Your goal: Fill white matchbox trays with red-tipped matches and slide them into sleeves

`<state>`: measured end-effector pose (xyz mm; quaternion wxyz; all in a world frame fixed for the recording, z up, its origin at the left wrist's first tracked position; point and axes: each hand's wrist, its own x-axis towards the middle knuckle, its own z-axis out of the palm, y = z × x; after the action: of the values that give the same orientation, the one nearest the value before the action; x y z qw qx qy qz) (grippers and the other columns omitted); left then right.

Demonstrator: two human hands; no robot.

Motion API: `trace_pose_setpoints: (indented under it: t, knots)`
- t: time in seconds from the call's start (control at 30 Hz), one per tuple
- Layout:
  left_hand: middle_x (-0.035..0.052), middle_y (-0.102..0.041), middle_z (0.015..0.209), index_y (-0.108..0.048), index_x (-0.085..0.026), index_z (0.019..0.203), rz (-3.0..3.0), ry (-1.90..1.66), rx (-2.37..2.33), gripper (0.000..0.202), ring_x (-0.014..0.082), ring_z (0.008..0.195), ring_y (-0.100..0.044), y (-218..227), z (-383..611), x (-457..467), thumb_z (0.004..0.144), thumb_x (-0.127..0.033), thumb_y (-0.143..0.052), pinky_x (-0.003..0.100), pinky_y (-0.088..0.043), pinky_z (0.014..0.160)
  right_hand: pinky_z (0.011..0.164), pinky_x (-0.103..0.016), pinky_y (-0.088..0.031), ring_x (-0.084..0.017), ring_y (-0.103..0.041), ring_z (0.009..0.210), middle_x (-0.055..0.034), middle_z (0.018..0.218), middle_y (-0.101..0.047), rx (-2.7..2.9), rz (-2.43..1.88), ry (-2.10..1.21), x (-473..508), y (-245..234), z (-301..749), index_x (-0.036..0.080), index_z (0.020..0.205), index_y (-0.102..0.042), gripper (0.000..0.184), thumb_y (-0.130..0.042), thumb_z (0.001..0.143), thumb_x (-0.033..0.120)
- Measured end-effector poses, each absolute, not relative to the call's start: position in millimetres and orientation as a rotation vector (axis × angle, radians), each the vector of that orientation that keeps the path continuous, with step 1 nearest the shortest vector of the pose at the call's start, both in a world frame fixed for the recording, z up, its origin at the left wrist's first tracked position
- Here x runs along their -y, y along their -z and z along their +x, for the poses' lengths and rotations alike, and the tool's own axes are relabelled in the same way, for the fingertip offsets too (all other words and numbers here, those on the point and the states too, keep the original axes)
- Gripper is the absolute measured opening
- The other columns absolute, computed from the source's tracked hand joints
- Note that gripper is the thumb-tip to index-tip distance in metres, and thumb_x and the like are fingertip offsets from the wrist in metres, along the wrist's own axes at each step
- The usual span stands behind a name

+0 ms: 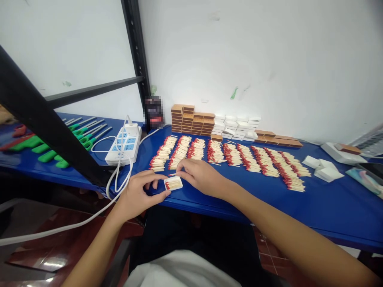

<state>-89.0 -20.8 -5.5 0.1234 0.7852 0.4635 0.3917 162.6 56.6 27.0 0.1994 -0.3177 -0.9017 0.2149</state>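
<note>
A small white matchbox tray (173, 183) with a few red-tipped matches in it lies on the blue table (329, 203) near its front edge. My left hand (140, 193) grips the tray from the left, thumb and fingers at its sides. Just right of the tray, my right hand (199, 175) pinches matches at its upper corner, fingers pressed together. Several rows of red-tipped matches (230, 157) lie spread across the table behind my hands.
Stacked brown matchbox sleeves (191, 119) and white trays (237, 127) stand against the wall. A white power strip (124, 145) with cables lies at left, beside green-handled tools (86, 135). A black shelf frame (48, 127) crosses the left. Loose white trays (324, 169) lie at right.
</note>
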Motion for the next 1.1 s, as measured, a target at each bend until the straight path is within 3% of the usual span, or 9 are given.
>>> trace_pose_setpoints:
  t: [0.27,0.5,1.1]
  knots:
    - [-0.0042,-0.061,0.077,-0.083,-0.024,0.113,2.294,-1.136,-1.342,0.025,0.011,0.066,-0.051,5.3,-88.8,20.0,0.09,-0.031,-0.087,0.024,-0.044,0.062,0.072,-0.028,-0.039,-0.015,-0.058,0.075,-0.001,0.086,-0.067,2.48,-0.788,-0.549,-55.4,-20.8,158.3,0.018,0.108,-0.071,0.006,-0.067,0.108,0.022]
    - [-0.0034,-0.061,0.078,-0.084,-0.024,0.113,2.283,-1.135,-1.347,0.024,0.0116,0.067,-0.052,6.7,-88.9,19.0,0.091,-0.031,-0.087,0.024,-0.044,0.063,0.069,-0.027,-0.035,-0.014,-0.054,0.073,0.0008,0.081,-0.062,2.469,-0.951,-0.469,-74.3,-14.2,158.2,0.018,0.098,-0.07,0.006,-0.071,0.104,0.017]
    - [-0.003,-0.062,0.076,-0.085,-0.024,0.112,2.277,-1.13,-1.355,0.024,0.0115,0.066,-0.052,4.2,-87.8,20.1,0.09,-0.032,-0.087,0.024,-0.044,0.062,0.075,-0.029,-0.041,-0.018,-0.063,0.085,-0.0047,0.095,-0.07,2.536,-0.917,-0.515,-78.0,-11.5,159.7,0.019,0.098,-0.068,0.01,-0.064,0.107,0.018]
